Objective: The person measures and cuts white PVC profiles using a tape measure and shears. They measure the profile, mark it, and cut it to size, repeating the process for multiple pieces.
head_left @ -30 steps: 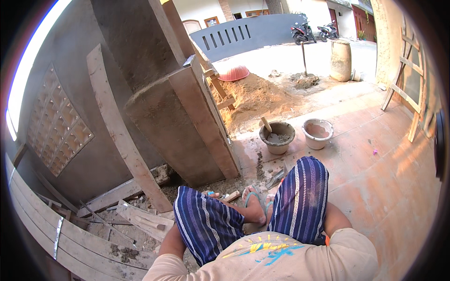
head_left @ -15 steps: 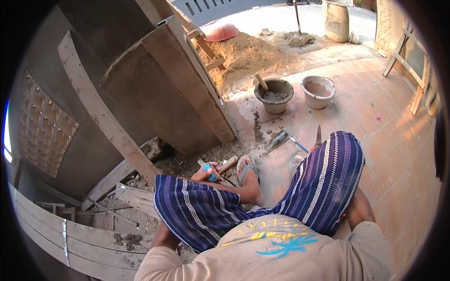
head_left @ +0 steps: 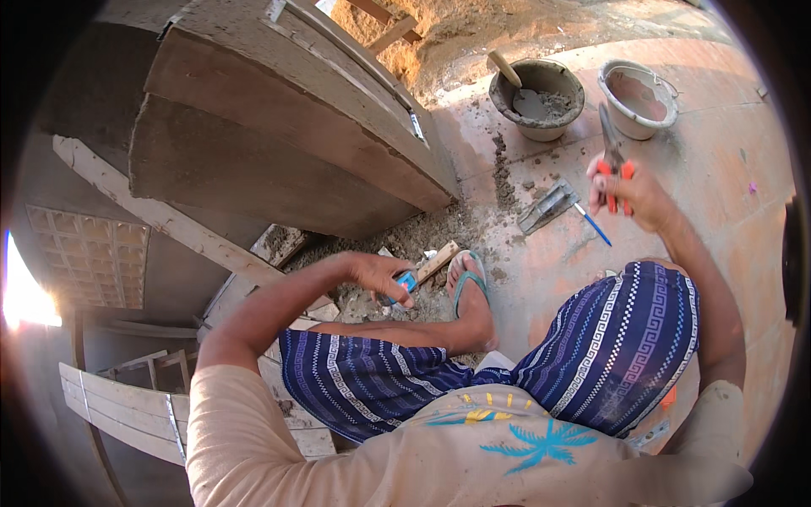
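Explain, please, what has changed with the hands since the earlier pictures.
The right hand has come forward into view, holding red-handled snips; when it took them is unclear. The left forearm has come into view too, while the left hand keeps its hold on the blue object. The mortar bucket and the metal trowel stayed in place.
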### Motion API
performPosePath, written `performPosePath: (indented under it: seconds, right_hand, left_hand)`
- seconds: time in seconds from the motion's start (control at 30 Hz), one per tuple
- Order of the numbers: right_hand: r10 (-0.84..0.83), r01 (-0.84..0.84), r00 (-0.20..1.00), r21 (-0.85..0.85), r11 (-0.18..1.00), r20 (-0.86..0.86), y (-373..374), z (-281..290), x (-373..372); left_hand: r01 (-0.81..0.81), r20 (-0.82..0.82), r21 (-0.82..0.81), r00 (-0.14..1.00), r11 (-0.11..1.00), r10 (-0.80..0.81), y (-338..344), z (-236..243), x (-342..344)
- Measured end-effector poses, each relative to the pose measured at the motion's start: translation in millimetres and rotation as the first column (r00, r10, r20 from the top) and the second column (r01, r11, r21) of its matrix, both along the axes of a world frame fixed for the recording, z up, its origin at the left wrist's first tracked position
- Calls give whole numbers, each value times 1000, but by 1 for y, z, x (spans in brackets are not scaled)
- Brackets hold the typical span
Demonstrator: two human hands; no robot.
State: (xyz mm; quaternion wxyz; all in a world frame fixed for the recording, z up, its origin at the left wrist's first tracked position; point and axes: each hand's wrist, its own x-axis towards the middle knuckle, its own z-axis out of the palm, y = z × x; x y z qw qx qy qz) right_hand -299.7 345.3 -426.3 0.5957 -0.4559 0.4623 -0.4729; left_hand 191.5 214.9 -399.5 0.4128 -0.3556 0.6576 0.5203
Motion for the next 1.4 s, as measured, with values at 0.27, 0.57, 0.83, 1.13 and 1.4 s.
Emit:
performPosePath:
  seconds: [0.27,0.57,0.83,1.13,1.4]
  right_hand:
    - [-291,281,957,-210,936,-17,-245,127,-62]
    - [-59,14,974,-199,980,-219,-318,150,-18]
    - [448,-451,888,6,892,100,-257,43,58]
    - [591,-592,805,21,805,49,-238,-12,71]
    - [608,-603,794,121,788,1,-250,-27,82]
  left_hand:
    - [292,-322,40,909,956,-264,-34,-4,-313]
    - [-280,-481,-23,845,960,235,-56,63,-263]
    - [-451,-328,45,836,891,440,-49,76,-174]
    - [-475,-340,-361,868,803,361,-72,33,-186]
    - [-529,-341,-386,843,756,417,-83,31,-191]
